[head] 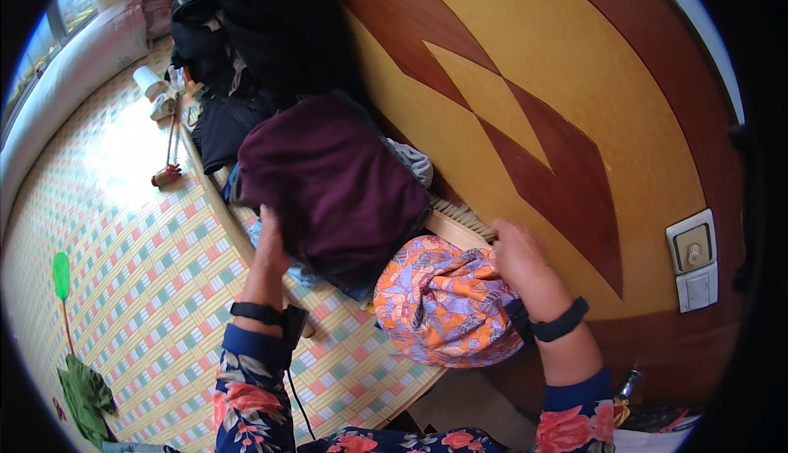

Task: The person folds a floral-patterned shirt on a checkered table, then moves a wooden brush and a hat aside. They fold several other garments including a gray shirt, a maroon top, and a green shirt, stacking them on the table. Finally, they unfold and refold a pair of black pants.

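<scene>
A folded maroon garment (332, 176) lies on top of a stack of clothes in front of me. My left hand (271, 240) grips its near left edge, and the cloth hides most of the fingers. At the wall side, my right hand (522, 253) is closed around the near end of a wooden bristle brush (455, 225). The brush's far end runs up beside the stack. Just below the brush sits a bunched orange and purple patterned cloth item (446, 305), close to my right wrist. Grey cloth (411, 160) pokes out between the stack and the wall.
Black clothes (271, 28) are heaped beyond the stack. The woven-pattern mat (160, 268) spreads to the left, with a red-ended corded object (166, 175), a white cup (148, 80), a green fly swatter (61, 277) and green cloth (86, 394). A wall switch (695, 287) is at right.
</scene>
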{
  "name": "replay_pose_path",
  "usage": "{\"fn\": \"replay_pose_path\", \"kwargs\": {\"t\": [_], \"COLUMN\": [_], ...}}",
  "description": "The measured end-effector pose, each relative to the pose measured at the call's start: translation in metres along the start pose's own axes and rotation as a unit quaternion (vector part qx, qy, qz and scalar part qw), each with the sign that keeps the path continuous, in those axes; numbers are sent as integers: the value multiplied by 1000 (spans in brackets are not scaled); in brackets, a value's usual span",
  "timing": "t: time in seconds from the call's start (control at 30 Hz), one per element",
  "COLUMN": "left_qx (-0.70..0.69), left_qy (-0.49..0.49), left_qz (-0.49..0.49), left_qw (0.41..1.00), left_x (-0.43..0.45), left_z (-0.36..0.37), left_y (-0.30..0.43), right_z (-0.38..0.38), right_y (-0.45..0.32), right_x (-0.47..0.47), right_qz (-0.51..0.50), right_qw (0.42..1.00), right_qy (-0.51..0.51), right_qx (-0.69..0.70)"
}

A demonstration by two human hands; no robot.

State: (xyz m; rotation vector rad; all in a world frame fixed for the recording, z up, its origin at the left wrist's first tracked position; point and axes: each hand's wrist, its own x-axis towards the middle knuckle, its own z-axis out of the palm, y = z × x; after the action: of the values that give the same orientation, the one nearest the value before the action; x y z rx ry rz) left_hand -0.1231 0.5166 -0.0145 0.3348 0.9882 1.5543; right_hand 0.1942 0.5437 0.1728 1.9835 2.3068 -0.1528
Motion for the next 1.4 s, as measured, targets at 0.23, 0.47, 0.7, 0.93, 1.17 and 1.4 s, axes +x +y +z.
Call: {"fn": "replay_pose_path", "kwargs": {"t": [0.23, 0.47, 0.7, 0.93, 1.17, 1.4], "left_qx": [63, 232, 124, 230, 230, 422], "left_qy": [180, 125, 140, 162, 266, 162], "left_qz": [141, 188, 164, 140, 223, 264], "left_qw": [971, 946, 969, 949, 910, 852], "left_x": [-20, 4, 13, 18, -12, 22], "left_z": [-8, 24, 3, -3, 19, -2], "left_y": [17, -7, -16, -20, -27, -74], "right_z": [1, 1, -28, -56, -92, -35], "right_y": [59, 70, 65, 60, 66, 63], "right_x": [-33, -42, -71, -121, -195, -235], "right_qz": [71, 8, -102, -160, -104, 17], "right_qw": [995, 996, 989, 957, 955, 878], "right_qy": [-67, -31, 105, 179, 247, 91], "right_qx": [18, 88, -10, -165, -127, 469]}}
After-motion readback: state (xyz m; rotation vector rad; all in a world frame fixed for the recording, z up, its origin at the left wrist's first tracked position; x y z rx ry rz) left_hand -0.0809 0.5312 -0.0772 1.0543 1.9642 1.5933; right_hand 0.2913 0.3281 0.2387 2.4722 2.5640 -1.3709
